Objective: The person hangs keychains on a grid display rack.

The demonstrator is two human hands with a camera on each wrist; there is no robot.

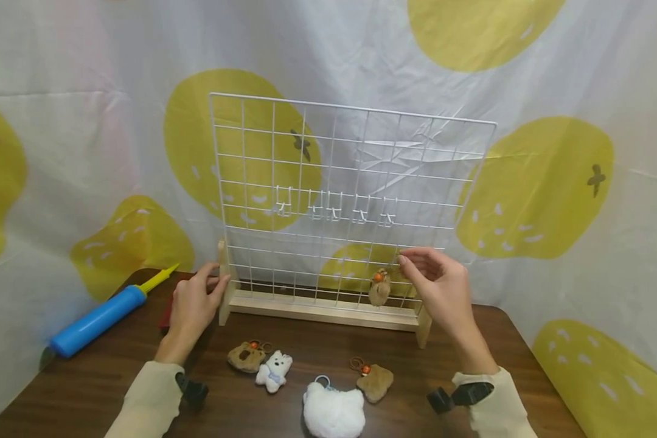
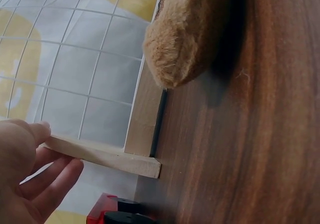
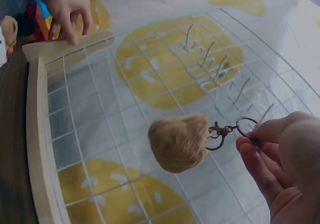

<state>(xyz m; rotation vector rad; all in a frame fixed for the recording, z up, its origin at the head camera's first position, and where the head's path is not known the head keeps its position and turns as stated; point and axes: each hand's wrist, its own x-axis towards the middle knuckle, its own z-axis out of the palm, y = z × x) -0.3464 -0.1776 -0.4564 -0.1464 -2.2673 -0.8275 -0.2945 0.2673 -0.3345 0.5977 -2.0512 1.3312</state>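
My right hand (image 1: 443, 286) pinches the metal ring (image 3: 246, 127) of a brown plush keychain (image 3: 179, 143) between thumb and fingers. The plush hangs in front of the lower right of a white wire grid rack (image 1: 353, 109), below its hooks (image 1: 360, 215). In the head view an orange bead (image 1: 378, 277) shows at its top. At the rack's left end, my left hand (image 1: 194, 301) holds the upright wooden side post (image 2: 100, 155), thumb on one side and fingers on the other.
On the brown table (image 1: 443, 377) lie two brown plush keychains (image 1: 246, 358), a small white plush bear (image 1: 274, 371) and a larger white plush (image 1: 334, 410). A blue pump (image 1: 98, 320) and a red object (image 2: 102, 209) are at the left. A fruit-print curtain (image 1: 361, 48) hangs behind.
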